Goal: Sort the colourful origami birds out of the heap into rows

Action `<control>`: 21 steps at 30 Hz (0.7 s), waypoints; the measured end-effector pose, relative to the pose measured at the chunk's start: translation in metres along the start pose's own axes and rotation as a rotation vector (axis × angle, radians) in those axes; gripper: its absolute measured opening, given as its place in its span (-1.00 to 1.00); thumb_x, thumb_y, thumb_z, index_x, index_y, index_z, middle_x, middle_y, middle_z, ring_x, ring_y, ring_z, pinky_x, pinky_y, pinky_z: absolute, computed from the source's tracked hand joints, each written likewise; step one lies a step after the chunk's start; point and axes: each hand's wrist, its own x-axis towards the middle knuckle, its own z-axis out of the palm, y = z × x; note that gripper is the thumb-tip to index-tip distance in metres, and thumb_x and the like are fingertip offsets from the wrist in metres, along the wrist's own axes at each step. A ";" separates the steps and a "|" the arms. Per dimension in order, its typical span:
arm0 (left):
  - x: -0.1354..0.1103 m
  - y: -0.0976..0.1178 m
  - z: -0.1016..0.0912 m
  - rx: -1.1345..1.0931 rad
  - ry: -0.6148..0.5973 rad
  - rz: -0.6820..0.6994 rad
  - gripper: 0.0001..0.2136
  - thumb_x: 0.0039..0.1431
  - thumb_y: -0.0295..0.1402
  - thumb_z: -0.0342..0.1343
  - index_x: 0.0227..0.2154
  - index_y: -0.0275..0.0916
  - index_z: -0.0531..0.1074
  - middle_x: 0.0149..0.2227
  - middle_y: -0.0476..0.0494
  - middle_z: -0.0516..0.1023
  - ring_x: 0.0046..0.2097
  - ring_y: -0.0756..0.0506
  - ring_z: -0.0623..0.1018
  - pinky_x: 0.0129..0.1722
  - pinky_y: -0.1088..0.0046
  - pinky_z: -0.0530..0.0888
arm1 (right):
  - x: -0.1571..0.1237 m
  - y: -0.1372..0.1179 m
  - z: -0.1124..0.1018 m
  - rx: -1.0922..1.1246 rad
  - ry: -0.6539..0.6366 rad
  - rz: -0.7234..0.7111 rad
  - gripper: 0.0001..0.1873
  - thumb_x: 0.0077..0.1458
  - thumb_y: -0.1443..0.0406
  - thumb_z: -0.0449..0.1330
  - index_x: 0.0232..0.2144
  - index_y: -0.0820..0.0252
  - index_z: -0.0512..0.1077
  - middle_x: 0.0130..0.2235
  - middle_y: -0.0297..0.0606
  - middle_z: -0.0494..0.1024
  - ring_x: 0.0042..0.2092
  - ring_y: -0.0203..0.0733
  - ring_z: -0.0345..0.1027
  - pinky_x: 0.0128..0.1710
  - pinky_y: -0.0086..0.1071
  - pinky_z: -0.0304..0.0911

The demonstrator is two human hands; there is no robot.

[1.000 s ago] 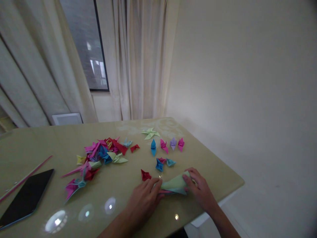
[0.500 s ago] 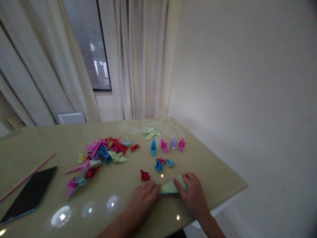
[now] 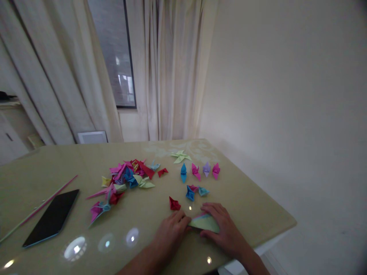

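A folded pale green paper (image 3: 205, 222) lies flat on the beige table (image 3: 258, 214) near its front edge. My left hand (image 3: 171, 233) rests at the paper's left tip, fingers curled and pinching that corner. My right hand (image 3: 223, 227) lies over the paper's right side, fingers pressed down flat on it. A small red folded piece (image 3: 174, 204) sits just beyond my left hand. Small blue, pink and teal folded pieces (image 3: 194, 191) lie just past the green paper.
A heap of coloured folded papers (image 3: 126, 179) lies at mid-table. A row of small folded figures (image 3: 200, 170) and a pale green one (image 3: 180, 156) sit farther back. A dark tablet (image 3: 51, 217) and thin pink sticks (image 3: 43, 202) lie left. Curtains and a window stand behind.
The green paper has gone from a raised, rolled shape to a flat fold pressed on the table. My right hand has slid over it. The camera view has shifted leftward.
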 end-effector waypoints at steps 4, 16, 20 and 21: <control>0.000 -0.005 0.001 -0.008 -0.013 0.069 -0.80 0.39 -0.45 0.13 -0.02 -0.13 0.57 -0.10 -0.13 0.63 -0.06 -0.16 0.63 -0.02 0.36 0.56 | 0.006 -0.006 -0.004 0.006 -0.079 -0.005 -0.48 0.13 -0.06 0.43 0.03 0.06 0.57 0.07 -0.12 0.58 0.13 0.11 0.40 0.19 -0.06 0.29; 0.002 -0.005 -0.004 0.000 -0.034 0.093 -0.80 0.40 -0.48 0.10 -0.04 -0.16 0.58 -0.10 -0.15 0.61 -0.04 -0.17 0.61 -0.02 0.35 0.55 | 0.009 -0.016 -0.001 -0.102 -0.078 -0.046 -0.62 0.22 -0.04 0.36 -0.03 0.01 0.57 -0.04 -0.18 0.55 0.02 0.04 0.40 0.09 -0.11 0.32; 0.003 -0.003 -0.014 -0.009 -0.028 0.049 -0.88 0.41 -0.34 0.15 -0.16 -0.17 0.59 -0.13 -0.15 0.63 -0.06 -0.16 0.63 -0.04 0.38 0.53 | 0.005 -0.012 0.000 -0.115 -0.042 -0.076 -0.50 0.16 -0.10 0.38 0.00 0.03 0.57 -0.01 -0.14 0.57 0.04 0.08 0.42 0.10 -0.09 0.33; 0.002 -0.004 -0.020 -0.007 -0.027 0.028 -0.85 0.43 -0.30 0.12 -0.18 -0.17 0.59 -0.13 -0.16 0.64 -0.08 -0.16 0.64 -0.08 0.39 0.53 | 0.004 -0.009 -0.001 -0.103 -0.013 -0.091 -0.45 0.17 -0.13 0.36 0.05 0.04 0.56 0.01 -0.11 0.57 0.06 0.10 0.42 0.12 -0.08 0.33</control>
